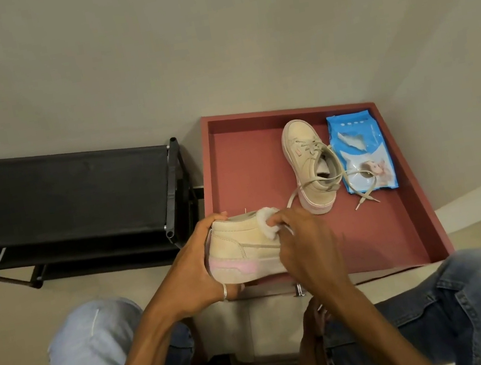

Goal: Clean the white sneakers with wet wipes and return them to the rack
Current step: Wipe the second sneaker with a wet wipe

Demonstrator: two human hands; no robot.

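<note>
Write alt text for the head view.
A person holds a beige sneaker by a red tray, pressing a white wipe to its collar. The second sneaker and a blue wipes pack sit in the tray, beside a black rack.

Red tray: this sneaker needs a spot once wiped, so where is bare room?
The red square tray is bare along its left side, between the left rim and the beige lace-up sneaker, and near its front right corner. Its far right is crowded: that sneaker, the blue wet-wipe pack and loose laces.
</note>
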